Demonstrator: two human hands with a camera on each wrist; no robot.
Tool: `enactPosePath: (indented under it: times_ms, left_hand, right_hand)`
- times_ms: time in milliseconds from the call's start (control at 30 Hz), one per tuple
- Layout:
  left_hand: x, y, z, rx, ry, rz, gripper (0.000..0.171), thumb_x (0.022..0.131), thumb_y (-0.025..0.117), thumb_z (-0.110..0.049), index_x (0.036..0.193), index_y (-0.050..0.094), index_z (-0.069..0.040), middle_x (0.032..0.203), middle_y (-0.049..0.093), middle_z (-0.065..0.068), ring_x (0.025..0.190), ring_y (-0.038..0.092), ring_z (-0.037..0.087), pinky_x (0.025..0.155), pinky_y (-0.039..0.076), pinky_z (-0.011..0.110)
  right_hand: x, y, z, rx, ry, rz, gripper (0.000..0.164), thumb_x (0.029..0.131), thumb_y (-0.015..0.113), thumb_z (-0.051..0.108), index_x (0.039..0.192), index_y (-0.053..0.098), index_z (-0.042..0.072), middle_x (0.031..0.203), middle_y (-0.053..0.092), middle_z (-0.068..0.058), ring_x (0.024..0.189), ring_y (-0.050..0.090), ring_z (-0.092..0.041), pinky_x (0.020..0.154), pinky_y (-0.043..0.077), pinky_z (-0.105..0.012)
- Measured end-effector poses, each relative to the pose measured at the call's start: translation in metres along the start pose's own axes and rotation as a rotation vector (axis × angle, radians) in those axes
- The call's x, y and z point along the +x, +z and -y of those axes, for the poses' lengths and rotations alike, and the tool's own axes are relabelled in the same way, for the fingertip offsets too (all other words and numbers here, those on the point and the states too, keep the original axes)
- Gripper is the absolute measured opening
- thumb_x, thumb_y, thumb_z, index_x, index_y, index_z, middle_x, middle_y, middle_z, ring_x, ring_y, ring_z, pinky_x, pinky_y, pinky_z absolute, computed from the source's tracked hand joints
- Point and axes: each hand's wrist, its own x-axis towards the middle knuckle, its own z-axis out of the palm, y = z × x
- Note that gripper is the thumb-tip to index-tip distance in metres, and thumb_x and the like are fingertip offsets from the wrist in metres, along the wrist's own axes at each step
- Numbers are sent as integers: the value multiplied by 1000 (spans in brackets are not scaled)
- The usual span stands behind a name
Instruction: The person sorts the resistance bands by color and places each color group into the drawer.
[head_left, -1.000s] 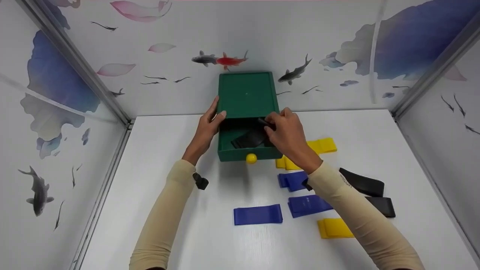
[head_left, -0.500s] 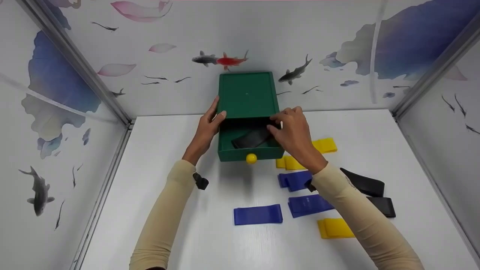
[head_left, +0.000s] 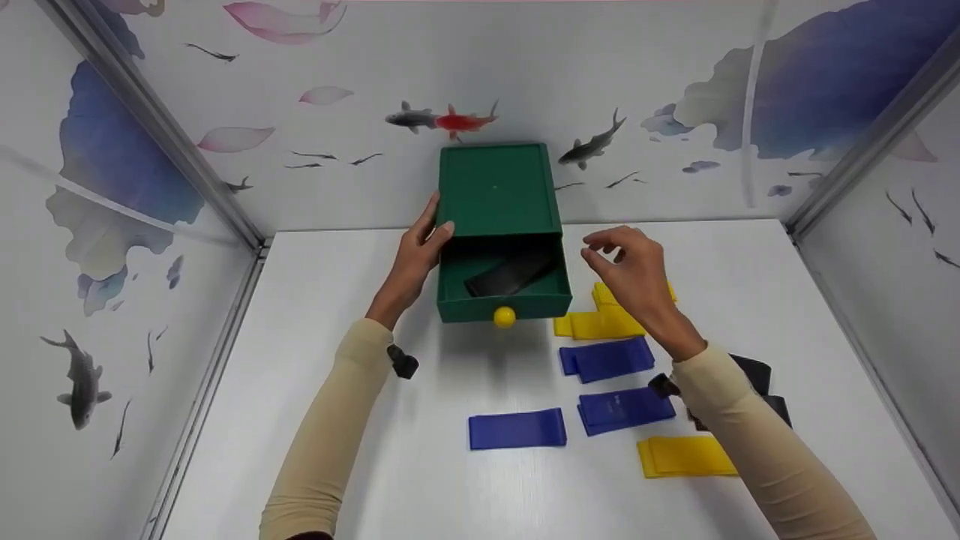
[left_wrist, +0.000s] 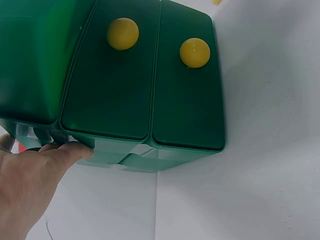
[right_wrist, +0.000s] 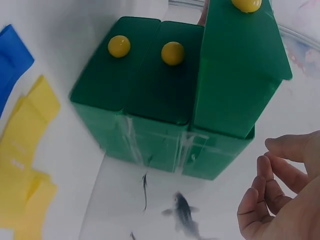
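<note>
A green drawer cabinet (head_left: 495,187) stands against the back wall with its top drawer (head_left: 469,309) pulled out. In that drawer lies a flat, folded black resistance band (head_left: 501,277). My left hand (head_left: 411,255) rests along the cabinet's left side, fingers stretched back and thumb at the front edge. To the right of the drawer my right hand (head_left: 634,270) hovers, thumb and forefinger near each other, holding nothing. In the left wrist view two lower drawers (left_wrist: 112,95) with yellow ball knobs (left_wrist: 195,53) are closed.
Right of the cabinet lie folded yellow bands (head_left: 604,325) and blue bands (head_left: 615,360). Another blue band (head_left: 517,430) lies nearer the front, with a yellow one (head_left: 690,457) to its right. Black bands (head_left: 754,373) are partly hidden by the right forearm. Patterned walls enclose the white table.
My right hand has let go of the black band in the drawer and moved out to the right, clear of the cabinet. My left hand has stayed in place.
</note>
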Motion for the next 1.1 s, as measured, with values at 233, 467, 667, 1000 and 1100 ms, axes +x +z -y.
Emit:
enactPosePath:
  times_ms: [233, 467, 667, 1000, 1100]
  left_hand:
    - [0, 0, 1, 1, 12, 9, 74, 114, 60, -43, 177, 21, -37, 184, 19, -4, 166, 27, 22, 129, 36, 51]
    - [0, -1, 0, -4, 2, 3, 75, 114, 60, -43, 177, 21, -37, 184, 18, -2, 166, 28, 24, 128, 38, 52]
    - [0, 0, 0, 10, -3, 2, 76, 113, 60, -45, 177, 20, -35, 184, 17, -2, 167, 26, 24, 128, 37, 52]
    - [-1, 0, -1, 29, -8, -8, 78, 113, 61, -46, 178, 20, -34, 184, 16, -1, 168, 24, 26, 128, 36, 54]
    - [-1, 0, -1, 28, -7, -6, 78, 113, 61, -46, 178, 20, -35, 184, 16, -2, 167, 24, 26, 128, 36, 54]
  right_hand:
    - [-21, -23, -29, -6, 59, -9, 16, 102, 79, 5, 116, 82, 1, 114, 79, -15, 99, 68, -28, 83, 51, -22]
    - [-42, -43, -50, 4, 117, 13, 18, 102, 79, 6, 118, 82, -1, 114, 79, -18, 99, 66, -27, 83, 47, -11]
    - [-60, -53, -69, -17, 160, 54, 22, 104, 78, 10, 122, 79, -3, 118, 78, -19, 103, 64, -26, 85, 46, -9]
    - [-87, -72, -109, -29, 110, 156, 30, 102, 80, 10, 130, 75, -2, 124, 76, -19, 109, 66, -34, 90, 48, -6]
    - [-94, -79, -121, -47, 127, 185, 32, 103, 81, 15, 131, 75, 0, 126, 75, -19, 112, 67, -33, 91, 47, -5]
